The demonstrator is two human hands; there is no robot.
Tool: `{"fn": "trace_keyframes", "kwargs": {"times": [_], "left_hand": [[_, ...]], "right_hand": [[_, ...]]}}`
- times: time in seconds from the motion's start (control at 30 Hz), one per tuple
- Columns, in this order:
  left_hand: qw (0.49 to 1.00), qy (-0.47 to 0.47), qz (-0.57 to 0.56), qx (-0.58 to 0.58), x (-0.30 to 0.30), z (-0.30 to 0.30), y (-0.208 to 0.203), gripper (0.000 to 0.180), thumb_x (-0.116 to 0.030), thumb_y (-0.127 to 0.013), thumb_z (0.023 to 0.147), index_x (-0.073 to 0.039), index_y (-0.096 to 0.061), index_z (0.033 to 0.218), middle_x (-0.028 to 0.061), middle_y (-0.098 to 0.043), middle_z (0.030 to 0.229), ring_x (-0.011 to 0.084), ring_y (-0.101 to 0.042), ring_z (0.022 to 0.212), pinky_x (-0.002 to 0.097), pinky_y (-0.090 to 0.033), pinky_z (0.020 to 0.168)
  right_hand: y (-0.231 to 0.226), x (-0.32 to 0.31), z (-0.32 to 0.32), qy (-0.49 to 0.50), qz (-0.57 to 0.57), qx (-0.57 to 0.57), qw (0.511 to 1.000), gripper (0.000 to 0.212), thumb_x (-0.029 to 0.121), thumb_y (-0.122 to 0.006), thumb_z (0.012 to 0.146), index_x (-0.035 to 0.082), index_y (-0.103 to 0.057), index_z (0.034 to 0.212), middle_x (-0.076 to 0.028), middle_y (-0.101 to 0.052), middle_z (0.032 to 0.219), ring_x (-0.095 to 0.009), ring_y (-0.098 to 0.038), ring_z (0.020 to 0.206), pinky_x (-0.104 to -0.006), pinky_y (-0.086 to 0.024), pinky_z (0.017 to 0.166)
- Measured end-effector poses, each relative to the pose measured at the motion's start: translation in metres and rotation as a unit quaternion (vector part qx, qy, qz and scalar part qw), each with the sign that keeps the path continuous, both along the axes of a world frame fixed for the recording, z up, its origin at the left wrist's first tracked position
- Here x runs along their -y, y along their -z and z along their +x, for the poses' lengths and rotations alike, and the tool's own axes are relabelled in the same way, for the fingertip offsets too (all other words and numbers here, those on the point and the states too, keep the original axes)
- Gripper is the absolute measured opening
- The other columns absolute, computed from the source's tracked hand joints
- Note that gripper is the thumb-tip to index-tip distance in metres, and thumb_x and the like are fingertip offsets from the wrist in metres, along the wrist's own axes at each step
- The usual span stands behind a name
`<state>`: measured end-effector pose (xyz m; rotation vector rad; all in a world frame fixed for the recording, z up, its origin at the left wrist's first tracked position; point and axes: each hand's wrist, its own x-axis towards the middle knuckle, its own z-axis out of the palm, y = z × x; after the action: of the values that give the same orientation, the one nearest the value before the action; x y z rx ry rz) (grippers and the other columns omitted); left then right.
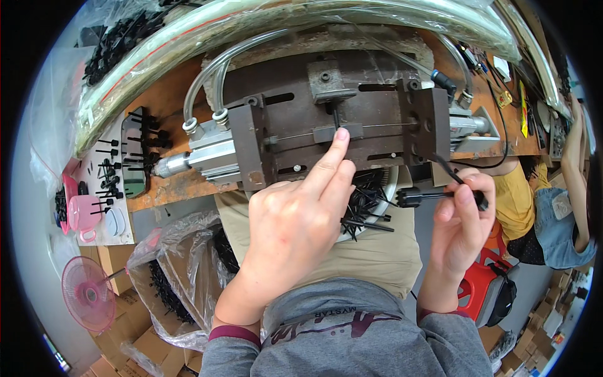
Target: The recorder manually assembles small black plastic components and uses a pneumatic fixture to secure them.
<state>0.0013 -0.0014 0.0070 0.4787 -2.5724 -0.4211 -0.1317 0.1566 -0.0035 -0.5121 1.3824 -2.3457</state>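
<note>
My left hand [298, 207] reaches over the brown metal fixture [370, 94], index finger stretched out and middle finger beside it. The index fingertip rests at a small grey block [325, 134] in the fixture's middle, against the lower end of a thin black rod [335, 116]. My left thumb is hidden. To the right of the fixture, my right hand [465, 220] is closed on thin black plastic rods. One black rod [411, 196] points left and has a thick ridged head; another black rod [448, 168] slants up from the fingers.
Metal air cylinders [213, 157] with clear hoses flank the fixture. A bowl [391, 188] of black rods sits on my lap. More headed rods stand at left by a pink cup [85, 212]. A pink fan [88, 293], plastic-lined box [182, 270], red stool [480, 283] and another person surround me.
</note>
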Motion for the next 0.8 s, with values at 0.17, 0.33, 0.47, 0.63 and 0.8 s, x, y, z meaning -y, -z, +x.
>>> {"fn": "trace_keyframes", "kwargs": {"times": [0.17,0.33,0.47,0.63,0.8], "left_hand": [[0.993,0.028,0.098,-0.061,0.002,0.000,0.002,0.036,-0.010,-0.082,0.066,-0.005,-0.070,0.099,0.0079,-0.070,0.115,0.0165,-0.064,0.058,0.0259,-0.049,0.052],[0.865,0.111,0.487,-0.048,-0.005,0.017,-0.022,0.056,-0.012,-0.087,0.062,-0.003,-0.070,0.115,0.0092,-0.074,0.100,0.0019,-0.036,0.049,0.0191,-0.029,0.047],[0.828,0.158,0.535,-0.056,0.002,0.026,-0.018,0.042,-0.016,-0.086,0.063,-0.002,-0.075,0.101,0.0118,-0.074,0.093,0.0028,-0.039,0.048,0.0192,-0.029,0.046],[0.938,0.090,0.269,-0.197,-0.012,0.023,-0.010,0.036,-0.007,-0.087,0.062,-0.004,-0.076,0.097,0.0078,-0.071,0.090,0.0111,-0.061,0.064,0.0226,-0.048,0.054],[0.997,0.004,0.031,-0.076,-0.008,0.011,0.007,0.026,-0.009,-0.081,0.067,-0.004,-0.071,0.091,0.0102,-0.070,0.114,0.0207,-0.066,0.064,0.0247,-0.051,0.057]], "right_hand": [[-0.001,0.001,0.004,-0.030,-0.009,0.001,1.000,0.012,-0.006,-0.063,0.085,-0.003,-0.059,0.095,-0.014,-0.059,0.093,-0.019,-0.062,0.058,-0.0265,-0.052,0.055],[-0.001,0.004,0.008,-0.073,0.003,0.001,0.997,0.013,-0.010,-0.063,0.083,-0.004,-0.059,0.093,-0.016,-0.059,0.093,-0.021,-0.064,0.060,-0.0271,-0.053,0.055],[-0.001,0.009,0.013,-0.069,0.024,-0.030,0.997,0.014,-0.012,-0.063,0.082,-0.004,-0.060,0.094,-0.016,-0.060,0.095,-0.020,-0.065,0.064,-0.0266,-0.053,0.055],[0.003,0.008,0.005,0.072,0.005,-0.093,0.993,0.013,-0.007,-0.062,0.086,-0.002,-0.059,0.097,-0.014,-0.058,0.094,-0.016,-0.059,0.059,-0.0247,-0.050,0.054],[0.006,0.004,0.004,-0.003,0.010,-0.107,0.994,0.020,-0.005,-0.060,0.088,-0.001,-0.054,0.107,-0.017,-0.063,0.094,-0.018,-0.063,0.064,-0.0262,-0.053,0.058]]}}
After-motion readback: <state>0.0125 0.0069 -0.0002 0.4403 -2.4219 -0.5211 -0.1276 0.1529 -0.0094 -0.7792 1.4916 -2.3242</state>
